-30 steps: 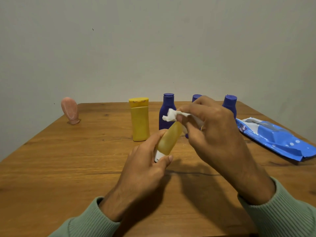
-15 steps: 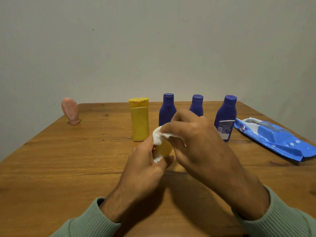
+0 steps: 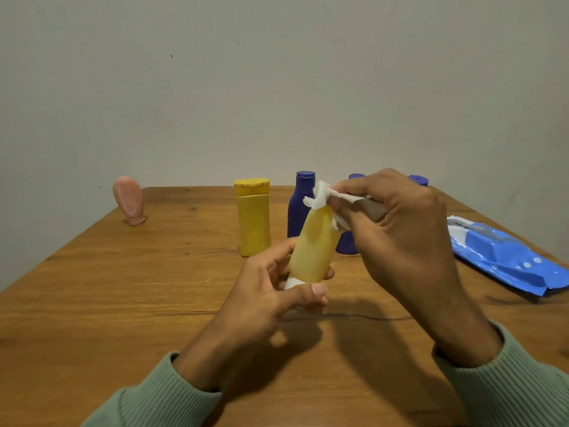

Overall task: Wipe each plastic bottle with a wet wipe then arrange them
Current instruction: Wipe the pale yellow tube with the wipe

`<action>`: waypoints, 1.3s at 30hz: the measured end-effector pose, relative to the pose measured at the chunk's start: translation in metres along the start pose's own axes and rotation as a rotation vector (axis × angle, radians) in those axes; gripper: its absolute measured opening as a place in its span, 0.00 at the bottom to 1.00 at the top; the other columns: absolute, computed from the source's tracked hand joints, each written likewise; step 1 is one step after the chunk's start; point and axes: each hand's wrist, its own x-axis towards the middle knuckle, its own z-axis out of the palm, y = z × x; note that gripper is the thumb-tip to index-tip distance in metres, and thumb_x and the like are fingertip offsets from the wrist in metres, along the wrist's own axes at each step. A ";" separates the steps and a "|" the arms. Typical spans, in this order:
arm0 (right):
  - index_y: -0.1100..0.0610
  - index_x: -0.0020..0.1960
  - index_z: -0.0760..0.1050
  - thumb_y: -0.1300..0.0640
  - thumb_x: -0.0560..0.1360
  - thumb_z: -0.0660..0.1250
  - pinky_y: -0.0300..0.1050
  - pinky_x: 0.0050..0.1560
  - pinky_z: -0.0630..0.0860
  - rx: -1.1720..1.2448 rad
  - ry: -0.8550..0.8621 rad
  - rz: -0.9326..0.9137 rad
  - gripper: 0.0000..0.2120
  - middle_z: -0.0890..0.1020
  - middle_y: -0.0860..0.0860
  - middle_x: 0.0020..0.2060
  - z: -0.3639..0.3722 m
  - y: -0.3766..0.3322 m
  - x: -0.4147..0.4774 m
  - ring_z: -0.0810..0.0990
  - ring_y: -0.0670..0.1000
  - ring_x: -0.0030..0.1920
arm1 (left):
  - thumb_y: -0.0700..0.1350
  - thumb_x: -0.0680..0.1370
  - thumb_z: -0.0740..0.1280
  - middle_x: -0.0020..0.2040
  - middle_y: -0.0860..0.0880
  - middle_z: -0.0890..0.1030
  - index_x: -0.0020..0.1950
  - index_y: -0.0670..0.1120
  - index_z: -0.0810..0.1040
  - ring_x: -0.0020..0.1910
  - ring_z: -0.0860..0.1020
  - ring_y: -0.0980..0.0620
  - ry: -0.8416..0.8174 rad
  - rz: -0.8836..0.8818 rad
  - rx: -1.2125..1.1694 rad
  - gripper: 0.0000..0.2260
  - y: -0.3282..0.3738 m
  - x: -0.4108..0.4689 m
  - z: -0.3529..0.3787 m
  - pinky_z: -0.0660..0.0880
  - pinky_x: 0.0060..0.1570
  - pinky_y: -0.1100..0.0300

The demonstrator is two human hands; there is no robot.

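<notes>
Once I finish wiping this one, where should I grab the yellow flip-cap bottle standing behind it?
Probably take the yellow flip-cap bottle mid-body, below the cap, coming from your left and front. It stands upright with straight sides, and the dark blue bottle stands close on its right, so that side looks cramped.

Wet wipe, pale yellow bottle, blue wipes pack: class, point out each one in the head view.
wet wipe (image 3: 317, 197), head view, crumpled white end above the bottle
pale yellow bottle (image 3: 312, 245), head view, middle of its body
blue wipes pack (image 3: 505, 258), head view, its top face
</notes>
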 end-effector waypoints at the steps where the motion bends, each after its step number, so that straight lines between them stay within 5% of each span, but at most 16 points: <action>1: 0.53 0.52 0.81 0.63 0.72 0.71 0.22 0.44 0.69 0.024 0.006 0.016 0.10 0.77 0.42 0.41 0.000 0.000 0.001 0.75 0.35 0.40 | 0.40 0.69 0.73 0.51 0.43 0.84 0.63 0.44 0.76 0.41 0.82 0.47 -0.003 -0.005 -0.023 0.23 0.000 0.000 0.000 0.80 0.43 0.54; 4: 0.44 0.51 0.77 0.57 0.72 0.72 0.24 0.42 0.72 0.112 0.010 0.091 0.11 0.74 0.34 0.39 0.000 -0.002 0.001 0.77 0.33 0.43 | 0.38 0.69 0.73 0.51 0.41 0.84 0.63 0.43 0.77 0.41 0.82 0.46 -0.018 -0.011 -0.091 0.22 0.001 0.000 0.001 0.80 0.42 0.54; 9: 0.41 0.45 0.78 0.55 0.70 0.73 0.26 0.36 0.74 0.285 -0.045 0.242 0.09 0.78 0.34 0.37 -0.002 -0.003 0.003 0.79 0.34 0.41 | 0.36 0.70 0.71 0.52 0.39 0.83 0.62 0.41 0.76 0.40 0.81 0.45 -0.032 -0.041 -0.225 0.20 0.005 -0.001 0.000 0.80 0.40 0.55; 15: 0.46 0.45 0.82 0.56 0.69 0.74 0.31 0.38 0.78 0.343 -0.177 0.298 0.07 0.83 0.42 0.40 -0.006 -0.004 0.002 0.81 0.39 0.41 | 0.36 0.70 0.71 0.51 0.39 0.83 0.60 0.39 0.78 0.38 0.80 0.46 -0.015 -0.053 -0.339 0.18 0.010 -0.001 0.001 0.80 0.38 0.56; 21: 0.52 0.45 0.83 0.59 0.69 0.73 0.30 0.35 0.74 0.285 -0.436 0.163 0.06 0.81 0.42 0.38 -0.012 -0.006 0.005 0.80 0.40 0.39 | 0.36 0.70 0.70 0.44 0.38 0.81 0.57 0.40 0.81 0.34 0.80 0.46 -0.018 -0.082 -0.412 0.16 0.012 -0.002 0.001 0.81 0.36 0.56; 29: 0.49 0.47 0.82 0.55 0.70 0.73 0.32 0.40 0.77 0.224 -0.075 0.182 0.06 0.82 0.41 0.40 -0.006 0.003 0.007 0.81 0.40 0.41 | 0.36 0.70 0.70 0.52 0.36 0.82 0.60 0.36 0.76 0.35 0.81 0.46 -0.080 -0.103 -0.438 0.19 0.013 -0.002 0.001 0.80 0.37 0.55; 35: 0.51 0.46 0.82 0.56 0.69 0.74 0.32 0.38 0.78 0.383 -0.201 0.334 0.07 0.83 0.44 0.40 -0.005 0.001 0.004 0.82 0.40 0.41 | 0.38 0.70 0.75 0.60 0.34 0.79 0.67 0.38 0.72 0.43 0.84 0.43 -0.118 -0.101 -0.586 0.27 0.015 0.000 -0.003 0.82 0.44 0.56; 39: 0.50 0.44 0.82 0.57 0.68 0.74 0.30 0.35 0.76 0.374 -0.312 0.302 0.06 0.83 0.43 0.38 -0.006 -0.002 0.003 0.81 0.39 0.40 | 0.36 0.70 0.69 0.56 0.34 0.81 0.64 0.38 0.77 0.44 0.84 0.41 -0.057 -0.136 -0.659 0.21 0.016 0.001 -0.004 0.83 0.43 0.55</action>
